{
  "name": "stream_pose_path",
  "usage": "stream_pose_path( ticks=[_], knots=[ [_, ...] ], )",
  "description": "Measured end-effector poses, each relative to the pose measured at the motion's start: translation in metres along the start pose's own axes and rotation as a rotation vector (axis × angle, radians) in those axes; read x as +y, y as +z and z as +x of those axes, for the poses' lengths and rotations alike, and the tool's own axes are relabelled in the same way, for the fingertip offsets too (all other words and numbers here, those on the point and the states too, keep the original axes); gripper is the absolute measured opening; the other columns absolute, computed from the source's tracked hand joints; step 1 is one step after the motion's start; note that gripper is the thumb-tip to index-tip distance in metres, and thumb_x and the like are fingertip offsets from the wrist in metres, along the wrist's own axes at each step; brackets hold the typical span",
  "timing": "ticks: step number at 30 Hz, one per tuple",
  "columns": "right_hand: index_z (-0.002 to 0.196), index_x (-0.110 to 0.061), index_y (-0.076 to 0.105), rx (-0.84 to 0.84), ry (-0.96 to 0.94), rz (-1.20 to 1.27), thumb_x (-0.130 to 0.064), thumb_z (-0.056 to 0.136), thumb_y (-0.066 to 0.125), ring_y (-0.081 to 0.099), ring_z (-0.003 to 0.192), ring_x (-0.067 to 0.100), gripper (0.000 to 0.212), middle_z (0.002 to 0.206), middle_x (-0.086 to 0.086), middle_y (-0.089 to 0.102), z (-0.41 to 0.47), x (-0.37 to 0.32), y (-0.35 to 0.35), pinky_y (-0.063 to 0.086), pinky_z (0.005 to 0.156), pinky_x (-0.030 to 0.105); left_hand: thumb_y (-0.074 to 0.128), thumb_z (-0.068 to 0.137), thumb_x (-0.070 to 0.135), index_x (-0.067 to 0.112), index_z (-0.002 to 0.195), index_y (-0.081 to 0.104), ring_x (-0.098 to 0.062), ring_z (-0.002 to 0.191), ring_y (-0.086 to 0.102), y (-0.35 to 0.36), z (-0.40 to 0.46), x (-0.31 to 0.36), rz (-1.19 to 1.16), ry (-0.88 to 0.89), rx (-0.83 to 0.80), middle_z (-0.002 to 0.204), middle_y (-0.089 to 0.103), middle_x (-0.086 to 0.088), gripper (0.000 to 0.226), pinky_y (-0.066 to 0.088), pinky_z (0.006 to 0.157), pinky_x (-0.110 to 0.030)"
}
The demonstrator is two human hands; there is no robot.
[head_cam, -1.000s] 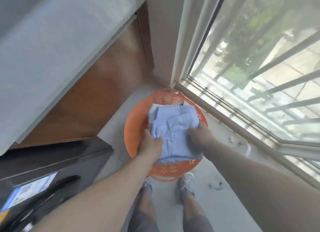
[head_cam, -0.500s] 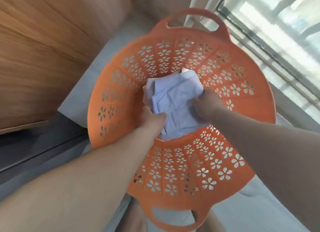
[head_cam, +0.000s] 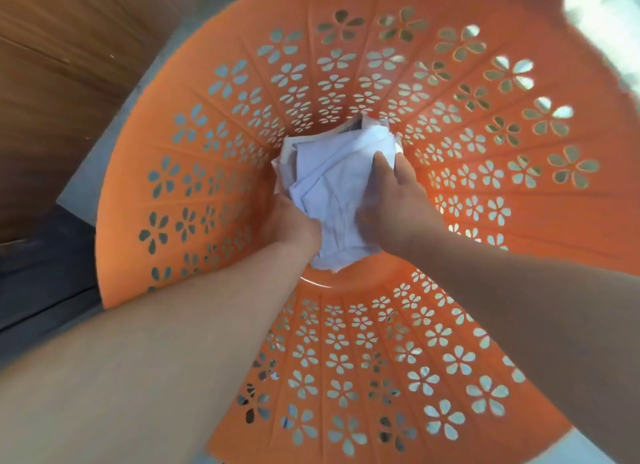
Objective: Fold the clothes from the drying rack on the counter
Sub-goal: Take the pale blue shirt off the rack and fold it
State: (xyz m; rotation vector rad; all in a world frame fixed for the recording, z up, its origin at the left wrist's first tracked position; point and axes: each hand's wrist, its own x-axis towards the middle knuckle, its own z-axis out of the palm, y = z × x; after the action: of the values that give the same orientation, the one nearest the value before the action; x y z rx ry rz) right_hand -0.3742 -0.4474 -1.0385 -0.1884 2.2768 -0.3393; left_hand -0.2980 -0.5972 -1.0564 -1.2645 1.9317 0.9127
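My left hand (head_cam: 292,221) at seven o'clock grips the folded pale-blue shirt (head_cam: 337,186) while my right hand (head_cam: 394,200) presses flat-fingered, seating it squarely on the orange laundry basket (head_cam: 450,342) bottom.

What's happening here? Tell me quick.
A person has both hands deep in an orange laundry basket. The left hand and right hand are on a folded pale blue shirt at the bottom of the basket, one on each side. More fabric shows under it.
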Motion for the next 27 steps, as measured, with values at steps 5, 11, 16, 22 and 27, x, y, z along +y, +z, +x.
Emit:
stream_pose_path(
  ticks=[5, 11, 16, 22, 27],
  knots=[
    [0.162, -0.019, -0.001, -0.124, 0.029, -0.152, -0.032, 0.095, 0.054, 0.022, 0.149, 0.045, 0.087, 0.166, 0.016, -0.004, 0.023, 0.012, 0.018, 0.033, 0.115, 0.055, 0.075, 0.084, 0.039, 0.029, 0.154, 0.022, -0.033, 0.121, 0.062, 0.011, 0.011, -0.007, 0.104, 0.032, -0.041, 0.141, 0.059, -0.004, 0.089, 0.050, 0.103, -0.044],
    [0.160, -0.029, -0.005, -0.096, 0.056, -0.117, -0.039, 0.093, 0.057, 0.028, 0.148, 0.040, 0.093, 0.168, 0.002, -0.013, 0.035, 0.018, 0.030, 0.034, 0.116, 0.049, 0.074, 0.085, 0.042, 0.020, 0.142, 0.035, -0.036, 0.113, 0.065, 0.018, 0.020, -0.009, 0.126, 0.016, -0.016, 0.136, 0.061, -0.010, 0.073, 0.052, 0.097, -0.043],
    [0.158, -0.023, 0.015, 0.049, 0.006, -0.154, -0.043, 0.091, 0.046, 0.037, 0.139, 0.042, 0.076, 0.168, 0.010, 0.002, 0.001, 0.016, 0.018, 0.041, 0.109, 0.052, 0.073, 0.085, 0.049, 0.017, 0.147, 0.035, -0.035, 0.121, 0.062, -0.001, -0.008, -0.015, 0.173, 0.100, -0.037, 0.141, 0.059, -0.009, 0.080, 0.051, 0.098, -0.042],
    [0.161, -0.022, 0.017, 0.089, -0.022, -0.170, -0.044, 0.094, 0.061, 0.028, 0.148, 0.040, 0.083, 0.168, 0.017, 0.007, -0.078, 0.009, -0.033, 0.028, 0.118, 0.044, 0.067, 0.079, 0.069, 0.018, 0.134, 0.043, -0.036, 0.119, 0.062, -0.054, -0.071, -0.019, 0.291, 0.114, 0.018, 0.134, 0.061, -0.009, 0.078, 0.051, 0.093, -0.041],
    [0.158, -0.026, 0.022, 0.118, 0.011, -0.126, -0.042, 0.095, 0.061, 0.034, 0.143, 0.044, 0.077, 0.168, 0.012, 0.012, -0.136, -0.009, -0.091, 0.034, 0.114, 0.050, 0.064, 0.089, 0.060, 0.016, 0.142, 0.040, -0.034, 0.130, 0.056, -0.104, -0.137, -0.005, 0.290, 0.140, 0.021, 0.145, 0.055, -0.009, 0.073, 0.046, 0.100, -0.041]
  ],
)
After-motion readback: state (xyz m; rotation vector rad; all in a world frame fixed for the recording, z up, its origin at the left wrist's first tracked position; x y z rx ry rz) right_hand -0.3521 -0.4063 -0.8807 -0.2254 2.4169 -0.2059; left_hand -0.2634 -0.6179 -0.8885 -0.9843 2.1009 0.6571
